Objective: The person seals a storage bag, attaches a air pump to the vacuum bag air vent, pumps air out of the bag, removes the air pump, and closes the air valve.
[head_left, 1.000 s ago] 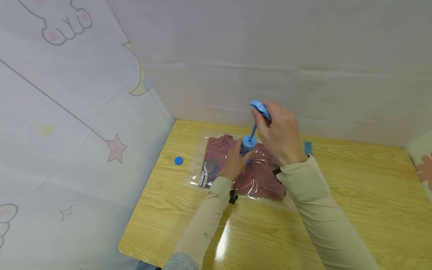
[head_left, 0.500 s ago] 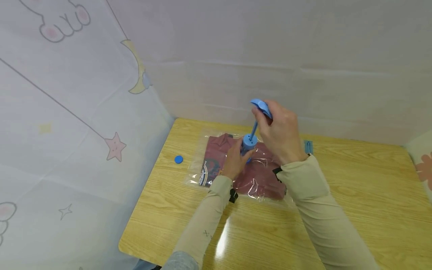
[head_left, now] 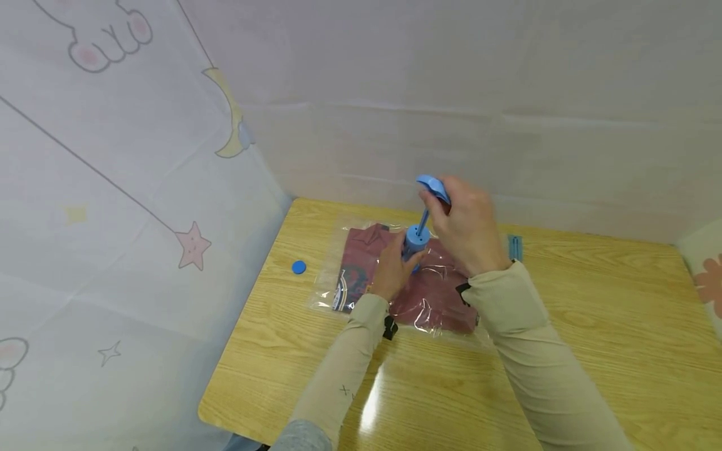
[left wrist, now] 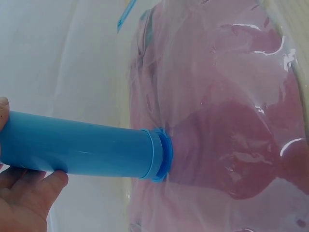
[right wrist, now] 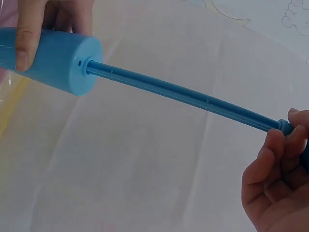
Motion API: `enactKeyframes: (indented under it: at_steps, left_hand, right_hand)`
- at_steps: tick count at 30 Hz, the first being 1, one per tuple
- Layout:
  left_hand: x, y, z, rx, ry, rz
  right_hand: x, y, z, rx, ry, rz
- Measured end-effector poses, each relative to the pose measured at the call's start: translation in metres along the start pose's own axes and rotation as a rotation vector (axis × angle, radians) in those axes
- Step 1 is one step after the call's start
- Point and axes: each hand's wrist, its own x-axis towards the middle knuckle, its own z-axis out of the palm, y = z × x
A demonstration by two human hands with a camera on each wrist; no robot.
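Observation:
A blue hand pump [left wrist: 96,147] stands with its lower end on the valve [left wrist: 166,154] of a clear plastic bag [head_left: 327,285]. Inside the bag lies a folded dark red garment [head_left: 429,307]. My left hand [head_left: 392,269] grips the pump's barrel, fingers on one side and thumb on the other. Above it, my right hand [head_left: 468,225] holds the pump's blue handle [head_left: 433,186], fingers curled round it. Between the two hands the plunger rod [right wrist: 183,96] is drawn well out of the barrel's top, as the right wrist view shows.
A round blue cap [head_left: 298,267] lies on the wooden table [head_left: 271,351] left of the bag. A small blue strip-like piece [head_left: 515,247] is behind the right forearm. The patterned wall sheet [head_left: 395,144] rises just behind the table.
My right hand and the handle rose slightly about half a second ago and are now a little lower, with less rod showing. The left hand keeps its grip on the barrel.

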Motion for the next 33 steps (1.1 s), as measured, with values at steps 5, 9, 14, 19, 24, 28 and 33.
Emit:
enactKeyframes:
  at_steps: [5,9,14,19,24,28,33]
  left_hand:
    - [-0.001,0.001,-0.001,0.008,-0.018,-0.01]
    - [0.0,0.002,-0.002,0.018,-0.018,-0.003]
    - [0.0,0.001,-0.002,0.01,-0.011,0.029]
    - [-0.001,-0.001,-0.002,0.011,-0.01,0.037]
    - [-0.002,-0.002,-0.002,0.009,-0.015,0.024]
    - [-0.001,-0.002,-0.002,0.01,-0.016,0.02]
    - [0.0,-0.002,-0.001,0.024,-0.012,0.021]
  right_hand:
    - [-0.005,0.015,0.015,-0.039,-0.176,0.083]
    - [-0.01,0.028,0.03,-0.045,-0.273,0.14]
    - [-0.016,0.041,0.045,-0.037,-0.294,0.161]
    - [-0.019,0.048,0.056,-0.034,-0.299,0.167]
    - [-0.022,0.053,0.064,-0.041,-0.32,0.18]
    - [-0.025,0.057,0.069,-0.059,-0.328,0.189]
    - [-0.026,0.06,0.07,-0.077,-0.329,0.192]
